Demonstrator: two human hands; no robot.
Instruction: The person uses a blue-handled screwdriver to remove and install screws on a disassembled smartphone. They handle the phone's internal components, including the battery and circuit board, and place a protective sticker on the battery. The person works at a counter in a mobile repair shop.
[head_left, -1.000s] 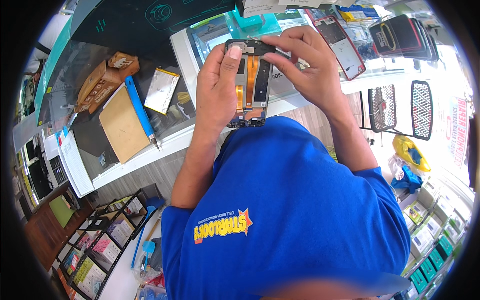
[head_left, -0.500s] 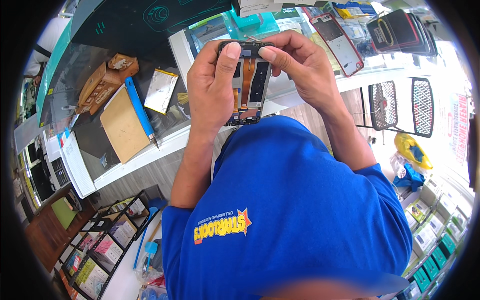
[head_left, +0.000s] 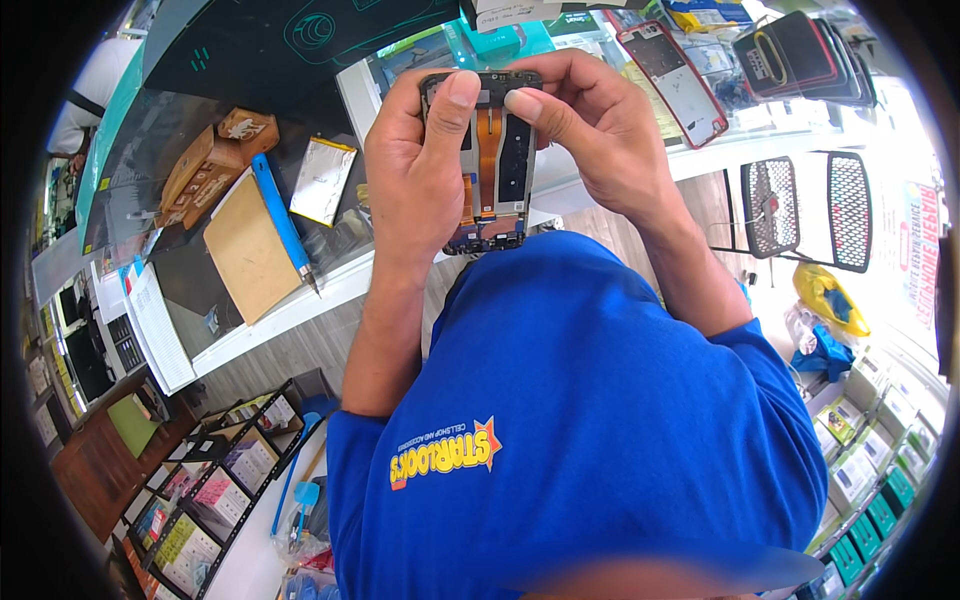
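Observation:
An opened-up smartphone [head_left: 514, 165] is held upright in front of my chest, its inner side toward me. An orange flex cable runs down its middle, and circuit parts show at both ends. My left hand [head_left: 418, 160] is closed round its left side, the thumb lying along the upper left of the frame. At the top right corner, my right hand [head_left: 590, 120] pinches the phone, thumb on the near face and fingers behind. The left hand covers part of the phone's left edge. The fingertips behind it are hidden.
On the glass counter [head_left: 225, 345] to the left lie a silver battery [head_left: 323, 180], a blue-handled tool [head_left: 280, 222], a brown envelope [head_left: 250, 255] and a brown box [head_left: 200, 172]. A red-edged phone cover [head_left: 672, 85] lies at the right, near dark phone cases [head_left: 800, 60]. Metal chairs [head_left: 845, 210] stand beyond.
Both hands and the phone have shifted slightly up and left in view. My right thumb has slid a little along the phone's top edge; the grip stays.

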